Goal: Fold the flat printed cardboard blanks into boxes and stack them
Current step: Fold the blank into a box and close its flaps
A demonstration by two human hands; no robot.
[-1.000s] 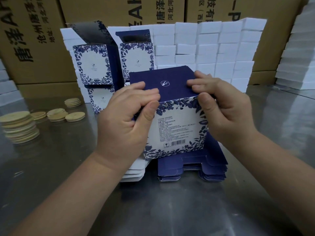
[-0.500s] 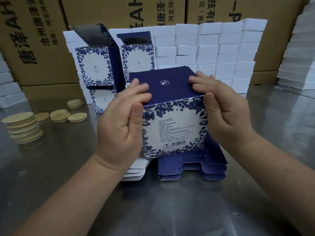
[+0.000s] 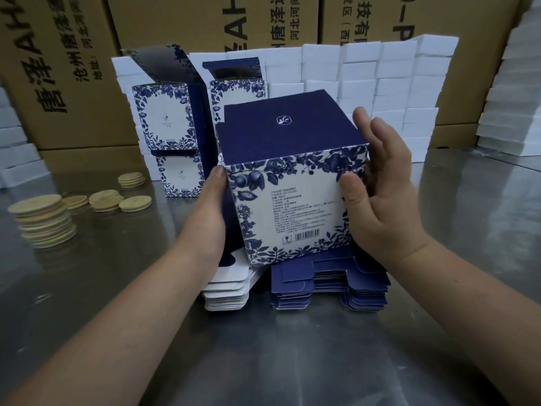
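Left hand (image 3: 209, 218) fingers behind box (image 3: 292, 206); small print seemingly unreadable

A shiny metal worktop (image 3: 292, 361) fills the foreground. On its left side stands a tall stack of pale round discs (image 3: 44, 222), with several lower piles of the same discs (image 3: 106, 199) just behind and to the right of it. Along the back rises a wall of white blocks (image 3: 380, 80) stacked in neat columns. More white slabs (image 3: 512, 112) are piled at the far right, others (image 3: 14, 148) at the left edge. Behind everything stand brown cartons (image 3: 73, 68) printed with large black lettering.
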